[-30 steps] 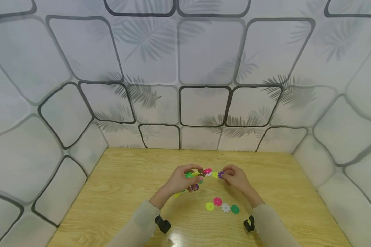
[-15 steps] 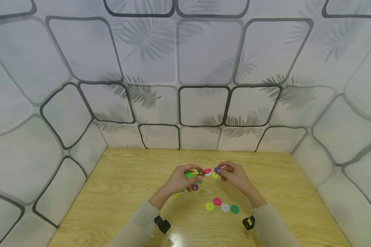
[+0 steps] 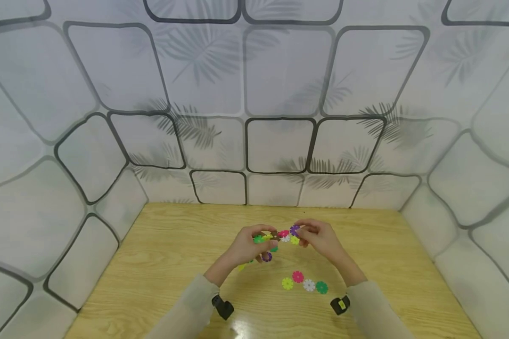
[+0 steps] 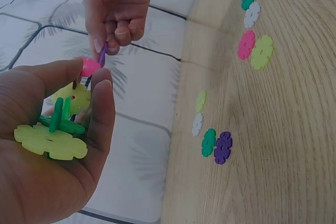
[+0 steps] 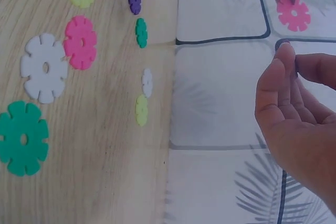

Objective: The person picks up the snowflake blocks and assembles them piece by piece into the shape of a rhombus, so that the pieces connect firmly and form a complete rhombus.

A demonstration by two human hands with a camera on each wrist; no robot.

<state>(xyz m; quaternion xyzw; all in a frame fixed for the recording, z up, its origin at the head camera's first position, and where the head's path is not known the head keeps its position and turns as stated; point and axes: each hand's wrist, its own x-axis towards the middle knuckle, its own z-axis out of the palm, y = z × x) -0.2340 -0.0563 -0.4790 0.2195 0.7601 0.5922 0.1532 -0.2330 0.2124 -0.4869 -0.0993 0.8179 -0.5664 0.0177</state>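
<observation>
Purple disc (image 3: 294,230), pink disc (image 5: 298,20), yellow wood-grained table (image 3: 174,245), white wall (image 3: 284,70) with grey leaves

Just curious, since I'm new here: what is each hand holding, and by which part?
Left hand: joined discs, pinched near the pink disc. Right hand: a purple disc, pinched near its edge.

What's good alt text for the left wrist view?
The left hand holds a cluster of interlocked, notched discs; the right hand pinches a purple disc, seen edge-on, near a pink one. Eight more discs lie on a wood-grain table.
</observation>
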